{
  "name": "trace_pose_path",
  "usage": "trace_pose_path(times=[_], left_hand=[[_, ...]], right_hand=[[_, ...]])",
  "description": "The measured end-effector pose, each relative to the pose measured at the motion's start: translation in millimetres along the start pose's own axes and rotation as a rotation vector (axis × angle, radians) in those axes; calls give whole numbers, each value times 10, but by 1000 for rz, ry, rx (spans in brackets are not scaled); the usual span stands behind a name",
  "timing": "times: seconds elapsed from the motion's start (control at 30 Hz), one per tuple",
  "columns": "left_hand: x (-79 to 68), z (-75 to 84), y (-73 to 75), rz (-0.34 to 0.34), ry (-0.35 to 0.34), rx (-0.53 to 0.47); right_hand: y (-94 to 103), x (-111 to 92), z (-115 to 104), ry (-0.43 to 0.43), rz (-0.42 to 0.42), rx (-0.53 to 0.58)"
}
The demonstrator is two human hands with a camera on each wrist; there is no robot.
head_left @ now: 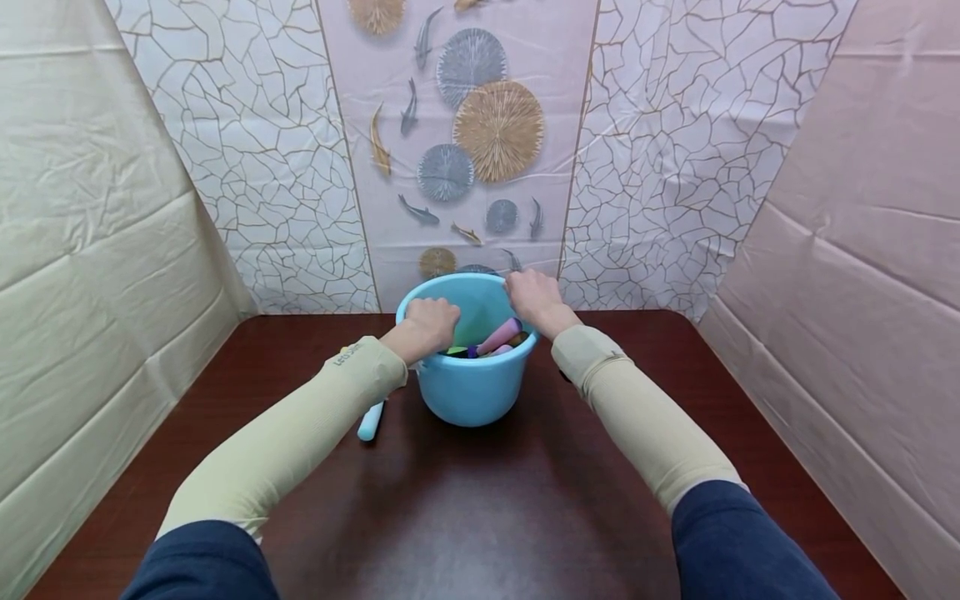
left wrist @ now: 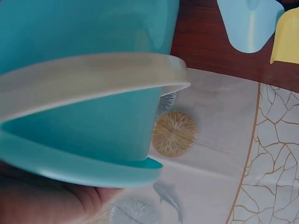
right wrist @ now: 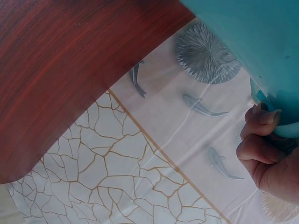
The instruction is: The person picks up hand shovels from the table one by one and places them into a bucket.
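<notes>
A light-blue plastic bucket [head_left: 471, 390] is at the far middle of the table, with a pale handle [left wrist: 93, 84] along its side in the left wrist view. My left hand [head_left: 431, 323] grips the left side of the rim. On the right, toward the back, my right hand [head_left: 534, 298] grips the rim too; in the right wrist view its fingers [right wrist: 259, 151] curl over the edge. Inside the bucket lie several items, among them a pink-handled tool [head_left: 499, 335] and something green [head_left: 455, 351]. Their lower parts are hidden by the bucket's front wall.
Left of the bucket lies a light-blue handle [head_left: 371, 422], partly under my left forearm. Beside the bucket, the left wrist view shows a light-blue blade [left wrist: 251, 25] and a yellow piece [left wrist: 287, 39]. A patterned cloth [head_left: 660, 167] hangs behind the dark wooden table [head_left: 465, 517].
</notes>
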State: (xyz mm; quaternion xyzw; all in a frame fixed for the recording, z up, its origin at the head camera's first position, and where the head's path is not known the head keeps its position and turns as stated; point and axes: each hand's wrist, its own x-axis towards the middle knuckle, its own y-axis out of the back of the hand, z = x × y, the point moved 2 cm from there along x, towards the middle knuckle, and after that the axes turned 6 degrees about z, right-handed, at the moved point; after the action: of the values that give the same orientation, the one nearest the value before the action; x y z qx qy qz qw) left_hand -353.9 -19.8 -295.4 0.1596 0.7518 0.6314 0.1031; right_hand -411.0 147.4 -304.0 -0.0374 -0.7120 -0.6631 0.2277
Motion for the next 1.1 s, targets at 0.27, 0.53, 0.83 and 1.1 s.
trace_pose_path(times=[0.27,0.53,0.83,1.1], left_hand=[[-47,-91,54,43,-11,-96],[-112,-347,127,204,62,-182],[-281,-897,-56,355,268,-217],[-509,-1277,-536,137,396,-212]], right_hand=[[6,4,16,-6,3,1],[2,-10,19,-7,1,12],[8,0,9,0,-6,13],[-20,11,-4,-4,0,20]])
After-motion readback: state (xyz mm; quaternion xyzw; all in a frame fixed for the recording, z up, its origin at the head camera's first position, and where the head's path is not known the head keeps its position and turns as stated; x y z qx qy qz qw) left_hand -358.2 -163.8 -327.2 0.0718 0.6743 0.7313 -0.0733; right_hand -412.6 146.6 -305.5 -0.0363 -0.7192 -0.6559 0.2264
